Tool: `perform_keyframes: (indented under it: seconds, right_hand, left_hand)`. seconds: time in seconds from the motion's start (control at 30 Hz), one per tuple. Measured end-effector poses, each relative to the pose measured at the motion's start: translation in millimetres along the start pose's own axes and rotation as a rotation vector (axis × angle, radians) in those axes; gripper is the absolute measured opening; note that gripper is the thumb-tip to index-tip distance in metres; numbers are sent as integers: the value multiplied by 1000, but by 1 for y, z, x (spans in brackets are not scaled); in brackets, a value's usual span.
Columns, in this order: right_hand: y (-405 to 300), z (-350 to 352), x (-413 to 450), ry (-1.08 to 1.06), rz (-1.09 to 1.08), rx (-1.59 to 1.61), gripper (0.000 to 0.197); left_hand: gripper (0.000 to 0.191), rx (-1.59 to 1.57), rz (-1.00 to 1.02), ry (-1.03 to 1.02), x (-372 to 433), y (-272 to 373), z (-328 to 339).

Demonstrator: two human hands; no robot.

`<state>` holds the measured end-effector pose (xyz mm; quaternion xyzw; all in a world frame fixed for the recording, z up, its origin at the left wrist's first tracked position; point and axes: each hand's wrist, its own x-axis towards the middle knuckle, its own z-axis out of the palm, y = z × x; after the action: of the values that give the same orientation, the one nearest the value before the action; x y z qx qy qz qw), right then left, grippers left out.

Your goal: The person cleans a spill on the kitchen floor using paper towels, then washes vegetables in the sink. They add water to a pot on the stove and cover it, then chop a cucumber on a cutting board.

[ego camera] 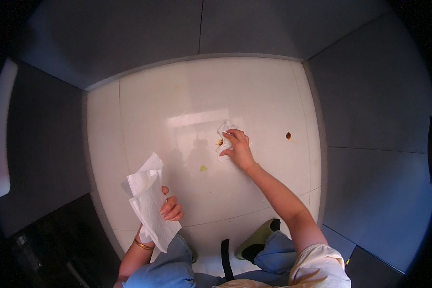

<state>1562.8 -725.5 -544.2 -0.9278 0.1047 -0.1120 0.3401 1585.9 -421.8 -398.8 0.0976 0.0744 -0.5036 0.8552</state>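
My left hand (171, 208) grips several folded white paper towels (153, 212) above the floor at the lower left. On the pale tiled floor, my right hand (239, 147) presses a crumpled white paper towel (224, 126) between thumb and fingers. Right at that towel's left edge lies a yellow-brown spill (220, 142), partly covered by it. Below and left of the spill is a small light-green scrap (203, 168). A dark reddish-brown clump (288, 135) with a thin yellowish smear lies farther right on the floor.
Dark grey cabinet fronts (252, 28) enclose the floor (154, 97) at the far side, left and right. A glossy black panel (57, 248) is at the lower left. My feet in green footwear (257, 239) stand near the bottom, with a black strap (226, 259) hanging between my legs.
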Motion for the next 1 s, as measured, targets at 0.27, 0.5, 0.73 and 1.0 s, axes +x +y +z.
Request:
perform_keyframes:
  seconds: [0.27, 0.5, 0.73, 1.0]
  right_hand:
    - [-13, 31, 6, 358, 87, -5, 39]
    - [8, 29, 14, 336, 46, -122, 29]
    - [3, -2, 51, 197, 543, 312, 29]
    - [23, -23, 88, 253, 552, -94, 27]
  left_hand:
    - [34, 0, -1, 1, 1, 0, 1]
    - [31, 7, 17, 2, 2, -5, -2]
    - [32, -12, 25, -3, 4, -5, -1]
    - [30, 15, 11, 13, 5, -3, 4]
